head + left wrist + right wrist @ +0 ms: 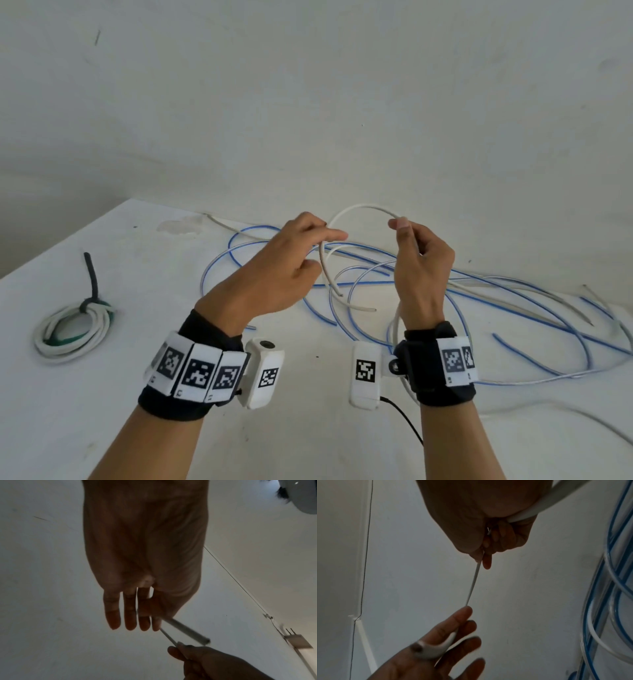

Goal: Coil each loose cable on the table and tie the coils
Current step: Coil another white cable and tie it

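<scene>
— What have you got in the hands?

— I'm holding a white cable point(356, 208) up above the middle of the table point(144, 260). My right hand point(423, 270) pinches it between thumb and forefinger, other fingers curled. My left hand point(291, 267) pinches it at the crossing, thumb against the forefinger, the rest stretched out fairly straight. The cable arches in a loop between them, and its free end point(371, 309) hangs below the left hand.

— And the rest?

— A tangle of clear cables with blue stripes point(534, 318) sprawls from the table's middle to its right edge, under my hands. Near the left edge lies a finished white coil point(73, 334), tied with a dark strap point(91, 277).
</scene>
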A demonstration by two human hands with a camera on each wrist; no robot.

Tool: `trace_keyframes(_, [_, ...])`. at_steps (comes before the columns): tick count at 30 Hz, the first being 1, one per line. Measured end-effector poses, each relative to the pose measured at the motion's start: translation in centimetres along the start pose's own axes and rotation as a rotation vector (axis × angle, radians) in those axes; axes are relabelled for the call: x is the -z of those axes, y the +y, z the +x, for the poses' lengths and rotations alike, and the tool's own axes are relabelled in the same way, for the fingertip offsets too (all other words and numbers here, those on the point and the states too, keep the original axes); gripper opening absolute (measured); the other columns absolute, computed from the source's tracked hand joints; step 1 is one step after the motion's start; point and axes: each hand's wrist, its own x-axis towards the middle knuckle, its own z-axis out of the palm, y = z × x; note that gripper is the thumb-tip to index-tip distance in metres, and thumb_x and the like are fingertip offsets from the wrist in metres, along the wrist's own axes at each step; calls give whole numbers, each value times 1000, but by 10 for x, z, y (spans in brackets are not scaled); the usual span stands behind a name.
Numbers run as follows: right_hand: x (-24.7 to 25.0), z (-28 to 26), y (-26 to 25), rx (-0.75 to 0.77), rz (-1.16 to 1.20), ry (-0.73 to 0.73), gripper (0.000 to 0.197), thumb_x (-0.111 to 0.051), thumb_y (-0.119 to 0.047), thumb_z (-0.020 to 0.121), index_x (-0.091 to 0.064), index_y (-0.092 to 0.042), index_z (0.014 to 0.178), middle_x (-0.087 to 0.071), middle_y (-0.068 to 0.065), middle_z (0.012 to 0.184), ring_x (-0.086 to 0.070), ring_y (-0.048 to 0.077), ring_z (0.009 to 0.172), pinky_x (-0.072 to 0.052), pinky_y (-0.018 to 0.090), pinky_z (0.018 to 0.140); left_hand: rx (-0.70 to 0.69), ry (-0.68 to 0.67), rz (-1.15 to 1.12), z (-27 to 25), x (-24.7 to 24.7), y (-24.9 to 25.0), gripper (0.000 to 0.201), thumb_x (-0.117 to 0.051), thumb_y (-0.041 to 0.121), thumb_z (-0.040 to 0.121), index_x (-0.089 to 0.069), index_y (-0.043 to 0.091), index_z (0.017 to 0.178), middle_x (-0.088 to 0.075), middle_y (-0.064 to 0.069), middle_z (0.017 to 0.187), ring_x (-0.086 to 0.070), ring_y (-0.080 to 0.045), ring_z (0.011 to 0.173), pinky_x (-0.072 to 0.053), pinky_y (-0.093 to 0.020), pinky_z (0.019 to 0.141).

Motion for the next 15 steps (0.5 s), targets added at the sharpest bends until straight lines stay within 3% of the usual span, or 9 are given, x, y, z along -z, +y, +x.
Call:
trace_keyframes(2, [1,1,2,-7,5,4,22,-59,-25,103,-77,-13,99,-69,-12,80,-58,-3,73,-44,13,74,8,-13,107,0,-5,-3,54,-63,3,90,-59,23,140,-45,7,114,-38,-8,104,-34,-16,97])
trace_keyframes(4, [-1,1,4,-18,-4,-6,22,-59,-24,102,-77,-10,100,-61,-21,66,-54,-3,63,-42,13,69,5,64,258,0,-10,-4,46,-74,30,89,-65,28,134,-45,3,118,-33,-13,107,-36,-29,102])
trace_keyframes(6, [-4,0,7,-23,-19,-25,22,-61,-24,102,-77,-9,101,-54,-22,57,-47,-2,56,-40,15,65,-4,139,428,0,-12,-3,41,-61,54,91,-71,34,124,-45,-5,138,-30,-22,127,-34,-46,109])
trace_keyframes(7, [-5,-1,8,-22,-26,-37,21,-61,-24,101,-77,-10,100,-53,-20,57,-45,-1,56,-40,17,65,-35,171,468,0,-10,0,41,-52,57,93,-73,35,120,-43,-7,146,-26,-27,138,-29,-51,113])
trace_keyframes(9, [-7,-2,9,-15,-34,-68,21,-62,-26,101,-77,-12,98,-53,-15,62,-43,3,59,-40,17,63,-164,227,413,3,-6,6,34,-49,46,98,-75,29,111,-52,-4,144,-30,-30,146,-19,-55,120])
trace_keyframes(11, [-9,-4,10,10,-46,-106,21,-61,-26,101,-76,-12,96,-51,-9,63,-40,4,59,-36,17,58,-238,214,211,1,-3,17,22,-51,27,100,-71,20,102,-68,3,114,-56,-23,126,-21,-47,122])
trace_keyframes(12, [-10,-4,10,28,-59,-124,22,-61,-25,102,-76,-11,96,-51,-8,64,-38,3,58,-35,17,57,-222,173,109,0,-4,23,18,-50,23,98,-67,19,95,-68,5,96,-64,-19,102,-33,-41,116])
trace_keyframes(13, [-11,-5,11,42,-72,-142,22,-61,-24,102,-76,-10,96,-53,-6,65,-38,3,57,-34,17,56,-178,117,29,-1,-5,29,16,-49,26,97,-61,20,88,-63,5,82,-61,-18,80,-47,-38,98])
trace_keyframes(15, [-12,-7,13,43,-75,-182,20,-62,-22,101,-75,-10,95,-58,-4,68,-41,3,57,-36,17,57,-104,60,-13,-2,-12,33,29,-53,44,95,-47,24,75,-51,5,67,-49,-17,62,-46,-34,64])
